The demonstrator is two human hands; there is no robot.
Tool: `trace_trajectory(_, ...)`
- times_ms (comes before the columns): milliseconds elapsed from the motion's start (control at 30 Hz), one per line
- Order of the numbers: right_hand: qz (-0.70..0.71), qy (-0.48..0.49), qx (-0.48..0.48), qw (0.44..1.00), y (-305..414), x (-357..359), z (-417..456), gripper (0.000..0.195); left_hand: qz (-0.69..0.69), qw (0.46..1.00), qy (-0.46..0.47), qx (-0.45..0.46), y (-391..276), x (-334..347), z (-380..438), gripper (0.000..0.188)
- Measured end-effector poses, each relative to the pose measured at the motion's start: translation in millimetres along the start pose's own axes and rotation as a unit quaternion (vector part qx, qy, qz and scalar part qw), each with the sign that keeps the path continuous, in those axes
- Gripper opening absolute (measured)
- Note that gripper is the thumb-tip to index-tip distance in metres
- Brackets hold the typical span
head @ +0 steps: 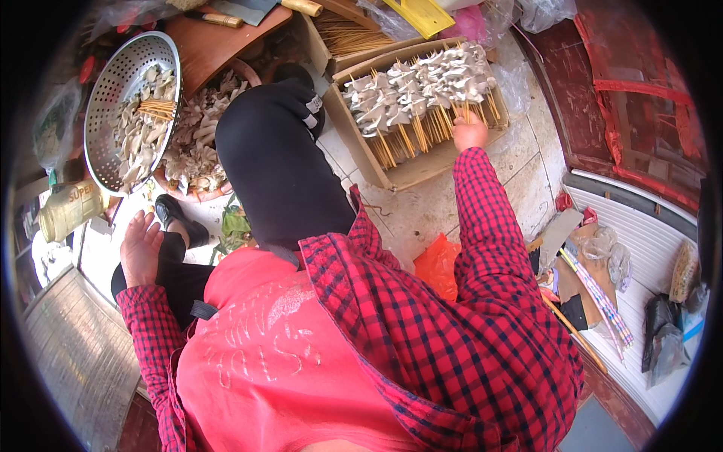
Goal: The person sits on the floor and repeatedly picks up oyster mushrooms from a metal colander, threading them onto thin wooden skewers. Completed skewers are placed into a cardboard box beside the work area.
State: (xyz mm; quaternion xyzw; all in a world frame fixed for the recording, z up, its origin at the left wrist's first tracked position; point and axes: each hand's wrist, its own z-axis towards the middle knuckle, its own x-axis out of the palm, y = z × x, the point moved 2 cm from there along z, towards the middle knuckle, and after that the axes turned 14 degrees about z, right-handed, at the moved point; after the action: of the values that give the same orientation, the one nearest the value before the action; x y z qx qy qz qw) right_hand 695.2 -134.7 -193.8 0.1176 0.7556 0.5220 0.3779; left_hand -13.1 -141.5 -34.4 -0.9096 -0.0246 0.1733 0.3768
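Observation:
My right hand is at the near right side of an open cardboard box, its fingers closed around the bare ends of bamboo skewers. Rows of grey-white mushroom pieces, threaded on skewers, fill the top of that box, with the stick ends pointing towards me. My left hand rests over my left knee, palm up, fingers somewhat apart and holding nothing. Beyond it a perforated metal colander leans, tilted, with loose oyster mushrooms and a small bundle of bare skewers inside.
Under the colander's right side, a round basket holds more mushrooms. Another cardboard box contains bare bamboo sticks. A brush lies on a brown board. At left lies a plastic jar; a red plastic bag is on the floor.

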Motion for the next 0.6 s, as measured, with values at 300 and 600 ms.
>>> trace_trajectory(300,0.066,0.097,0.129,0.985,27.6,7.3,1.6,0.023,-0.004,1.0,0.0,-0.002,0.6,-0.5,-3.5,0.056)
trace_trajectory(600,-0.096,0.062,0.043,0.992,9.1,-1.2,14.8,0.021,-0.009,1.0,0.009,-0.004,2.3,0.5,2.5,0.054)
